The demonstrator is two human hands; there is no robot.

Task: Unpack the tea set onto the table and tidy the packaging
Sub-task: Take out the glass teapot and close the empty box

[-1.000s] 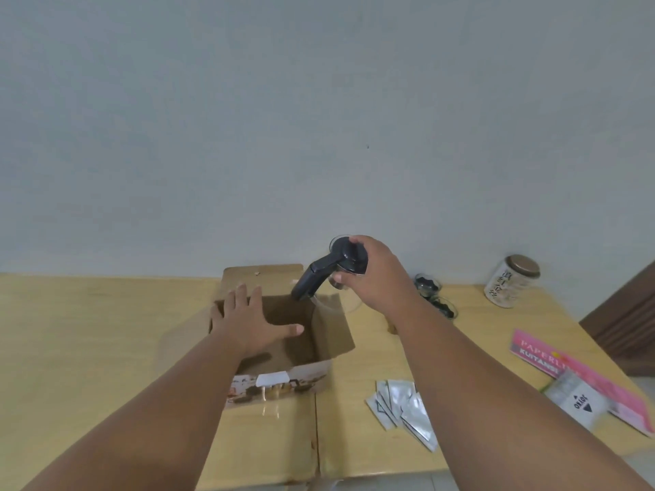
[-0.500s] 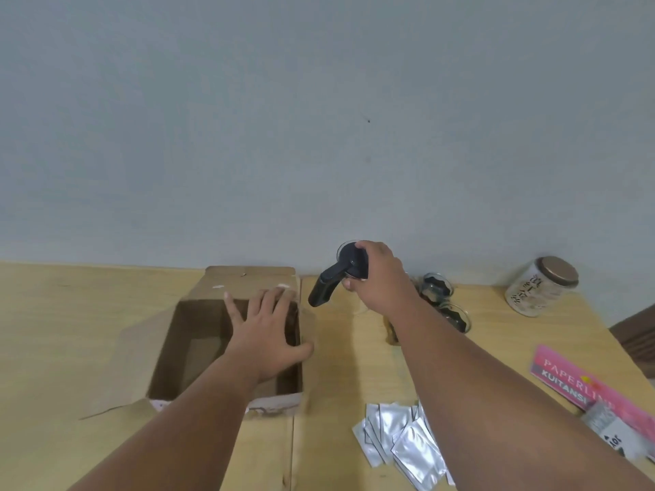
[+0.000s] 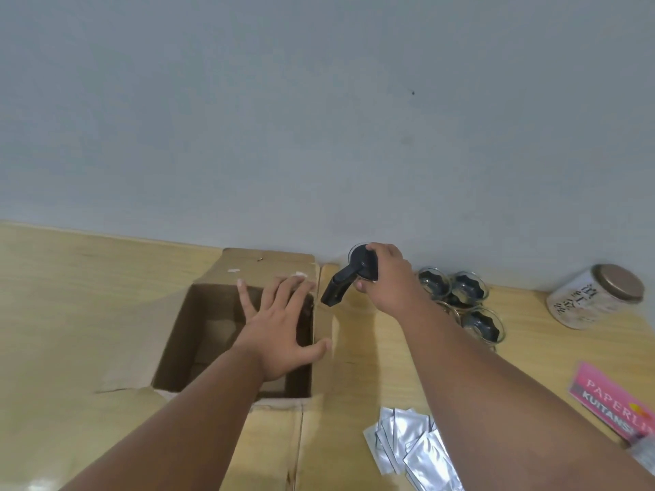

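Teapot (image 3: 358, 271): just right of the box (image 3: 198, 334), near the wall, gripped by its lid.
Right hand (image 3: 388, 278): closed on the teapot.
Left hand (image 3: 280, 334): spread flat, empty, over the box.
Cups (image 3: 457, 303): right of the box.

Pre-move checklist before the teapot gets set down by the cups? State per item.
1. Right hand grips the glass teapot by its lid and black handle: ok.
2. Teapot clear of the cardboard box: ok.
3. Left hand steadies the box, flat across its open top: ok.
4. Bare table between box and glass cups for landing: ok.
5. Teapot base touching the table: cannot tell, hidden by the hand.
6. Box emptied: cannot tell, the arm covers part of the inside.
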